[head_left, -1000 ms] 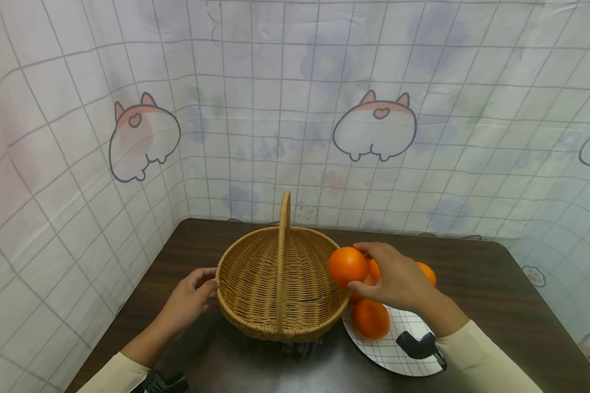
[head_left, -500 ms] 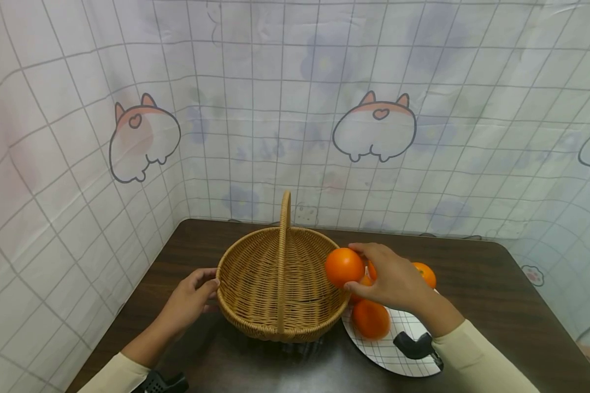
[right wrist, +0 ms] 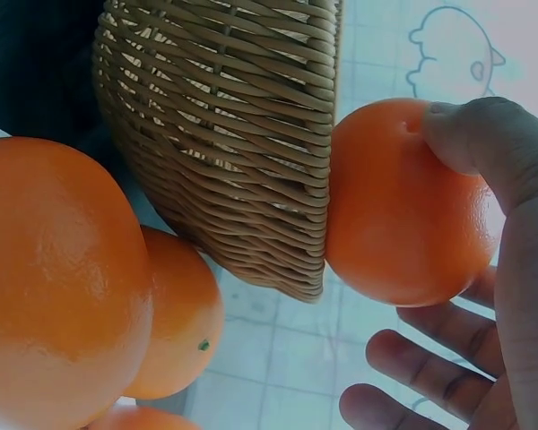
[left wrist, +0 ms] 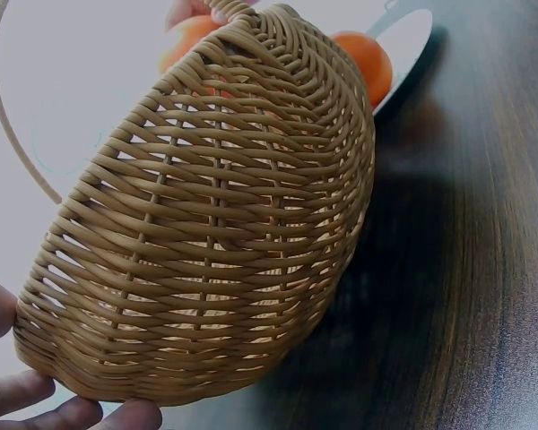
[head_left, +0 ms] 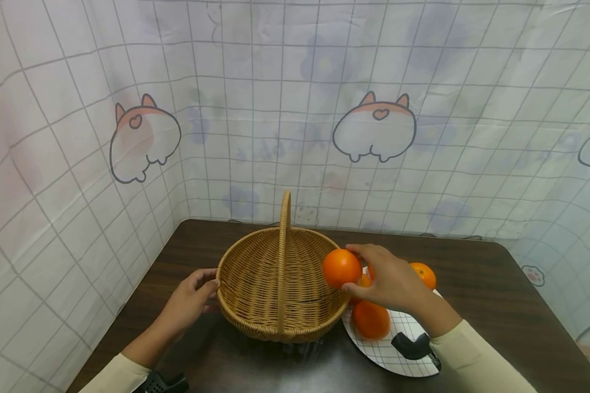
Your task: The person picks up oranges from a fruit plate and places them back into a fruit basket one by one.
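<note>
A brown wicker basket (head_left: 255, 284) with a tall arched handle (head_left: 282, 262) stands on the table with nothing in it. My left hand (head_left: 194, 297) holds its left rim, thumb inside and fingers under the outer side, as the left wrist view shows at the fingers (left wrist: 72, 414). My right hand (head_left: 393, 281) grips an orange (head_left: 342, 268) between thumb and fingers at the basket's right rim. In the right wrist view the held orange (right wrist: 412, 202) sits right at the rim, the thumb (right wrist: 471, 134) on its near side.
Right of the basket lies a white plate (head_left: 398, 360) with a grid pattern, bearing several oranges, among them a front one (head_left: 371, 320) and a back one (head_left: 424, 275). The dark wooden table (head_left: 487, 305) ends against patterned cloth walls (head_left: 295, 109).
My right hand has carried the orange a little to the left, further over the basket's right rim. The left hand and the basket have stayed in place.
</note>
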`<state>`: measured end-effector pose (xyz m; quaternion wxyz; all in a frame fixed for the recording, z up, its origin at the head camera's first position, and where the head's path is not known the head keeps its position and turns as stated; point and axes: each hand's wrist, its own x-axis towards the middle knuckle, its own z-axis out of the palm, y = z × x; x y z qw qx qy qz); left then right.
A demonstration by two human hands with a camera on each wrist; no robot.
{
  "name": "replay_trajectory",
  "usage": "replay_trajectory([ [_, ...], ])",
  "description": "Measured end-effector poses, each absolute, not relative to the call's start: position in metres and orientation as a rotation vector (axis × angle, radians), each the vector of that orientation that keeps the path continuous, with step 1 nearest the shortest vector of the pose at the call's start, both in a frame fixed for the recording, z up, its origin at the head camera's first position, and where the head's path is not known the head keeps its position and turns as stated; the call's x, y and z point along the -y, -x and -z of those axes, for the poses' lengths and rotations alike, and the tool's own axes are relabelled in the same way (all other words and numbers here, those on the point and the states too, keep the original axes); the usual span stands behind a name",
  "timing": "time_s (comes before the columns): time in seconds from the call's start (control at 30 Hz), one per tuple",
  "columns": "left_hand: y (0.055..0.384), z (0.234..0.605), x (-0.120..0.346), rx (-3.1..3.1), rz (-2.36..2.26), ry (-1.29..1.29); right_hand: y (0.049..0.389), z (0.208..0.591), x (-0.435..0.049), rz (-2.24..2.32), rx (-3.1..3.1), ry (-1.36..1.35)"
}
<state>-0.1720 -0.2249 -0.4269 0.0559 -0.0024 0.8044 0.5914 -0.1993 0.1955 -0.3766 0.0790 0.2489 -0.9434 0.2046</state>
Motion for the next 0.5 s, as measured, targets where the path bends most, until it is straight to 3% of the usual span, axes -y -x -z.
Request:
replay_trajectory([
  [0.5,0.1707,0.4266,0.2246,-2.415,-1.821,0.006,0.1995,0.3810,-0.1981,-0.577,2.821,-0.762],
])
